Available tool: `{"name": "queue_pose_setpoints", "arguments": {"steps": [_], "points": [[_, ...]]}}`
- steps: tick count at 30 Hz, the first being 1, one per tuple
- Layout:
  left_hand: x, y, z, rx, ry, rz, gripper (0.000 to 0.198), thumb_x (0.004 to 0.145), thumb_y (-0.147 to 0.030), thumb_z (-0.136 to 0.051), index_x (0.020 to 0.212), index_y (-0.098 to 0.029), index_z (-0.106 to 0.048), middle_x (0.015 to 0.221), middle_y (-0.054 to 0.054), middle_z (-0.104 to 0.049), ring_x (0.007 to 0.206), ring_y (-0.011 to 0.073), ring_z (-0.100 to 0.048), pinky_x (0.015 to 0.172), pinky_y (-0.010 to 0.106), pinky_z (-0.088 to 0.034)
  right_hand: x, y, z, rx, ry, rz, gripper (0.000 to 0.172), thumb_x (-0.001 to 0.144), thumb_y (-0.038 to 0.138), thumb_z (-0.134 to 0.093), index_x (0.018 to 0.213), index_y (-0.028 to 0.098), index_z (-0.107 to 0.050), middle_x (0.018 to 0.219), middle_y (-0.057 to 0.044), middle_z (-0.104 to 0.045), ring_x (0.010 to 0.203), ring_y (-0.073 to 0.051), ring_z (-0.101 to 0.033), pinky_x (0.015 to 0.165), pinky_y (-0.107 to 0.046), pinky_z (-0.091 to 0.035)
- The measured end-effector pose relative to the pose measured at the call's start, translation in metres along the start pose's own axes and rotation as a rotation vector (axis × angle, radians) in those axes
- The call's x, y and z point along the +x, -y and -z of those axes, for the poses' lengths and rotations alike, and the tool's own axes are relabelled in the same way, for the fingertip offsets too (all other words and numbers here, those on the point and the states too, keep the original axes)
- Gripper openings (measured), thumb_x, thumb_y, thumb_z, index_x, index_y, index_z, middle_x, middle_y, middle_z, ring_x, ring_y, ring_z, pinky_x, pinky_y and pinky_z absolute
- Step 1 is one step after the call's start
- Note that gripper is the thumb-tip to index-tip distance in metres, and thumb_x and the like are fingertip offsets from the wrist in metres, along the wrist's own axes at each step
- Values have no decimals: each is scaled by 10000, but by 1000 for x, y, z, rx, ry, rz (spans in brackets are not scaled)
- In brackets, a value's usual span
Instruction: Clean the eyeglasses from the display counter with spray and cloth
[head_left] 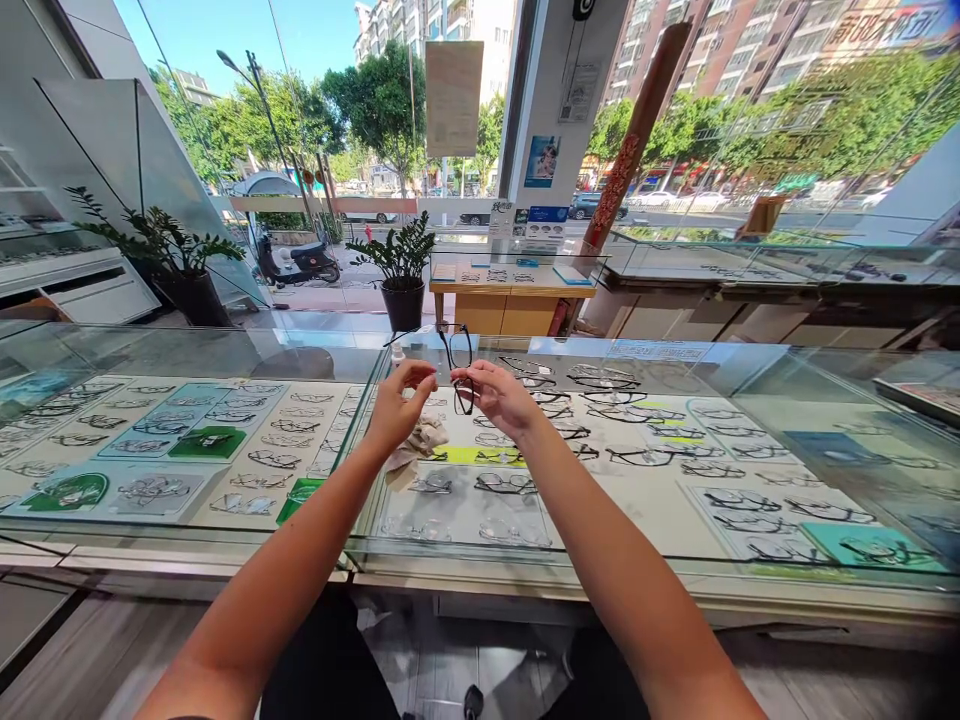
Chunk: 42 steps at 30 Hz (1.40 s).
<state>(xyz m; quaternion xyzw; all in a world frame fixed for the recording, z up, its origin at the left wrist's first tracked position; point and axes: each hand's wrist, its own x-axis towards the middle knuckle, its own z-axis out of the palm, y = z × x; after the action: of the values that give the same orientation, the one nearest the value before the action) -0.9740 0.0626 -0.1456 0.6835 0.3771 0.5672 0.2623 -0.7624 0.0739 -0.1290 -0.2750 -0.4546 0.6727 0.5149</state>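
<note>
Both my arms reach out over a glass display counter (pixel 225 350). My right hand (pixel 499 395) pinches a pair of black-framed glasses (pixel 460 365), held upright above the counter top. My left hand (pixel 397 400) is beside the frame with its fingers pinched together near one temple; whether it grips the glasses or something small I cannot make out. A crumpled beige cloth (pixel 421 438) lies on the glass just under my left hand. A small white bottle (pixel 397 352) stands behind my left hand.
Under the glass lie several rows of eyeglass frames (pixel 637 450) on white and green trays. A potted plant (pixel 403 275) and a wooden display table (pixel 510 295) stand behind the counter, another plant (pixel 176 265) at left. Large windows face a street.
</note>
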Motion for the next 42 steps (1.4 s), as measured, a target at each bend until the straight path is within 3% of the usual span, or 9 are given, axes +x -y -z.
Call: {"name": "queue_pose_setpoints", "arguments": {"steps": [4,9,17,25,30,37,42], "points": [[3,2,-2,-135,83,116,454,915,-602,-807,1138,-209,-755,1094,96,-820,911,222,-773,854,375,-639,-1,-2,0,28,65,-29,416,667,421,-1033,851,249,-702,1076,-36,-856,1063,-212,-764,1018,-378,-580],[8,5,-3,-253,50,187,534,819,-680,-861,1025,-200,-745,999,71,-807,786,179,-708,762,344,-602,-2,-6,-2,25,114,-52,413,699,418,-1038,836,242,-690,1096,-46,-853,1105,-221,-762,1047,-393,-578],[10,7,0,-227,42,221,449,849,-616,-843,839,-217,-636,754,3,-682,703,148,-640,681,296,-474,-2,-6,-5,40,108,-19,431,672,436,-1046,820,246,-688,1154,-44,-832,1143,-232,-744,1038,-385,-580],[14,16,3,-365,-33,499,467,709,-561,-905,889,-195,-676,844,55,-769,676,134,-644,631,269,-434,-5,10,3,219,-19,147,395,676,378,-1040,845,292,-693,1107,-1,-841,1113,-237,-760,962,-377,-618],[14,12,1,-473,-61,604,500,658,-516,-954,899,-177,-676,914,64,-771,681,101,-627,660,250,-452,-4,9,4,282,19,205,325,727,328,-1031,858,293,-735,1061,33,-861,1037,-177,-789,909,-306,-646],[13,4,3,-594,12,584,346,639,-298,-789,941,-194,-658,772,-6,-645,647,104,-564,610,233,-395,-6,13,9,331,52,206,265,784,327,-1003,883,305,-758,1059,51,-867,1044,-172,-815,909,-315,-670],[14,-1,8,-731,88,476,318,590,-198,-700,877,-218,-566,660,-55,-511,597,99,-454,609,230,-383,-9,19,13,370,46,233,288,770,353,-1015,889,297,-760,1054,56,-861,1066,-171,-813,957,-331,-667]]}}
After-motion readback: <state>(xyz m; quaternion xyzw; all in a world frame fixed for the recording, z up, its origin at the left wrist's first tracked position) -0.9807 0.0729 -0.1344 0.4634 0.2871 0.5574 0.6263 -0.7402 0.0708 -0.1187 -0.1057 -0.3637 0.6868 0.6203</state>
